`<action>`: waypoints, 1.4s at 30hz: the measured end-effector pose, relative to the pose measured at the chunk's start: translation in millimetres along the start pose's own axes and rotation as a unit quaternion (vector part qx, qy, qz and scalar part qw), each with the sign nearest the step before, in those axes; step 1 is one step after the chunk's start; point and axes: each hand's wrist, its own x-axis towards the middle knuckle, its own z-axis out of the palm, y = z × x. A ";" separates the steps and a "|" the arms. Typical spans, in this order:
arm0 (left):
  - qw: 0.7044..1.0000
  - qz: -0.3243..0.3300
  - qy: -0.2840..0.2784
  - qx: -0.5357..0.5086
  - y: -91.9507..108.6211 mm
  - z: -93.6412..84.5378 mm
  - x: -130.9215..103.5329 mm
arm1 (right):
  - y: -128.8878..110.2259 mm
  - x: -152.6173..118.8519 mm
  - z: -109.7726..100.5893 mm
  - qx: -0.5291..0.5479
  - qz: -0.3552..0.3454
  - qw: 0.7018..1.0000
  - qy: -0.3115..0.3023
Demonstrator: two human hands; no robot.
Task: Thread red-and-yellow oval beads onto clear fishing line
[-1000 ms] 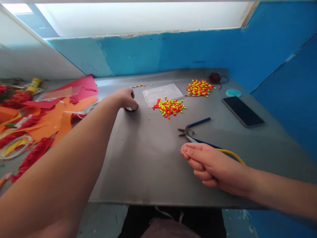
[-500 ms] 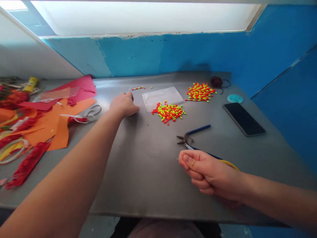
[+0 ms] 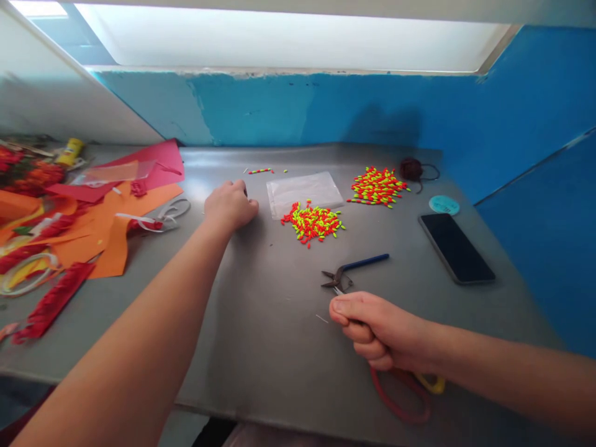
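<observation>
My left hand (image 3: 230,208) reaches to the far left-middle of the metal table, fingers curled down and tips hidden. Just beyond it lie a short row of red and yellow beads (image 3: 259,171) and a thin pale pin-like piece (image 3: 245,170). My right hand (image 3: 365,329) is closed in a pinch; what it holds is hidden. A thin pale sliver (image 3: 321,318) shows just left of its fingertips. Beneath that hand are scissors with red and yellow handles (image 3: 403,403), and blue-handled pliers (image 3: 363,262) lie just beyond. A pile of red and yellow beads (image 3: 314,222) sits between the hands.
A clear plastic bag (image 3: 305,189) touches the bead pile. Farther right are a second bead heap (image 3: 378,186), dark yarn (image 3: 410,169), a turquoise disc (image 3: 444,205) and a phone (image 3: 456,248). Orange paper (image 3: 112,242) and red ruffled strips (image 3: 56,301) crowd the left.
My right hand has shifted slightly left, and more of the scissors' handles shows below it. My left hand stays in nearly the same spot. The camera view has tilted a little.
</observation>
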 end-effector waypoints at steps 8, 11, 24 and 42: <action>1.000 -0.016 0.003 -0.005 4.0 0.4 2.1 | -7.1 10.3 -7.3 0.010 0.027 1.000 -0.001; 1.000 -0.015 0.001 -0.009 2.8 0.7 2.8 | -3.3 12.1 -2.3 0.021 0.006 1.000 0.008; 0.999 0.020 -0.005 -0.028 -9.9 -0.1 -3.8 | 21.5 28.4 31.2 0.100 -0.144 0.974 0.142; 0.999 -0.021 -0.015 -0.033 -12.5 -11.7 -32.8 | 46.3 30.7 29.4 0.177 -0.413 0.861 0.241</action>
